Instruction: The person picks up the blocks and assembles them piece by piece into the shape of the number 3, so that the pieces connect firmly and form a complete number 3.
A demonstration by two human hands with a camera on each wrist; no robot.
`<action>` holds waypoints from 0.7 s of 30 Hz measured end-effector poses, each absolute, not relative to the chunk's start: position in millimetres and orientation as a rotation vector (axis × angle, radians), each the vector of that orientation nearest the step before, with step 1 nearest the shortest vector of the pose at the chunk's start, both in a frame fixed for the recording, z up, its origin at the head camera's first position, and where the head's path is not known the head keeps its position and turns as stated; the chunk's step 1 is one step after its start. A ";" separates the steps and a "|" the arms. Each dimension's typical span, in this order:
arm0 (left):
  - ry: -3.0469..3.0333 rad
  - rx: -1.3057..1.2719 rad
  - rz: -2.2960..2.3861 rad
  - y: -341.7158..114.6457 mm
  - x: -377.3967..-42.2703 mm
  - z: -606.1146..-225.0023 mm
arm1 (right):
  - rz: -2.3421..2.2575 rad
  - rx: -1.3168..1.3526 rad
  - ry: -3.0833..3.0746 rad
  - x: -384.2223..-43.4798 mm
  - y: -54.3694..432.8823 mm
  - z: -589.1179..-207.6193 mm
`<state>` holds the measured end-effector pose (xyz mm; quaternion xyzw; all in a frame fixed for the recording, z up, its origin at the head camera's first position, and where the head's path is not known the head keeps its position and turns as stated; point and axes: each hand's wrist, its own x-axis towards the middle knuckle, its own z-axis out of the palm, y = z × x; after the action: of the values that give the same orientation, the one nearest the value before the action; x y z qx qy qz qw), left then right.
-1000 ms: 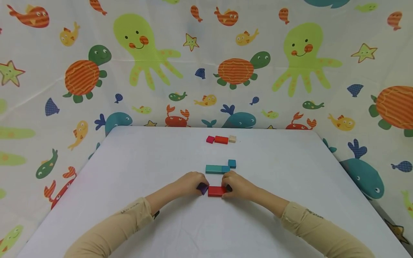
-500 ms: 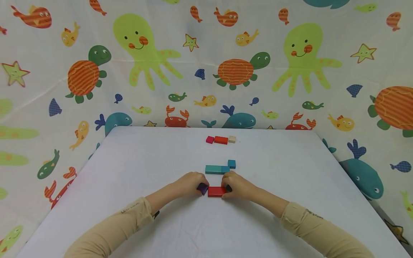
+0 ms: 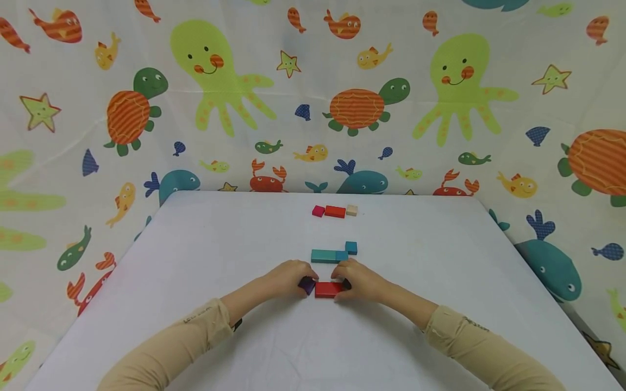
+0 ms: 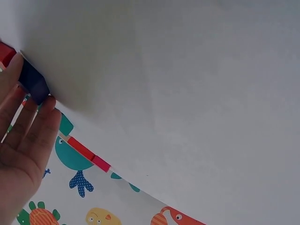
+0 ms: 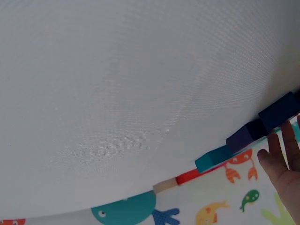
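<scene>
My left hand (image 3: 289,279) pinches a small purple block (image 3: 307,284) at the left end of a flat red block (image 3: 326,290). In the left wrist view, the thumb and fingertips lie at opposite ends of the held block, which looks dark blue there. My right hand (image 3: 361,282) curls over the red block's right end, thumb in front and fingers behind. Under its palm a dark blue block shows partly. The right wrist view shows this dark blue block (image 5: 280,111) beside the fingertips, adjoining a purple block (image 5: 241,138); the thumb is hidden there.
Just behind the hands lie a teal block (image 3: 323,256), a blue block (image 3: 341,255) and a blue cube (image 3: 351,247). Further back, a pink cube (image 3: 318,211), an orange-red block (image 3: 335,212) and a tan cube (image 3: 352,210) form a row on the white table (image 3: 235,233).
My right hand's fingers and thumb have shifted slightly left along the red block. The left hand and the blocks stay practically where they were.
</scene>
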<state>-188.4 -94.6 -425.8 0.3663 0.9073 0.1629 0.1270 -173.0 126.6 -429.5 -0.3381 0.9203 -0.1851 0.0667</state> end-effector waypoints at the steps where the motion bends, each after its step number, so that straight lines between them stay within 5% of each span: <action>1: 2.638 1.055 0.479 -94.9 -188.7 -426.1 | -0.568 -1.008 2.772 -173.3 126.6 -428.6; 21: 2.606 0.822 0.829 -99.2 -201.1 -412.2 | -0.698 -0.987 2.829 -183.8 132.3 -417.9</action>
<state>-201.1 -99.2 -412.2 0.2848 0.9033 0.2873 0.1426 -183.8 132.3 -417.9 -0.3207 0.9191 -0.2267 0.0326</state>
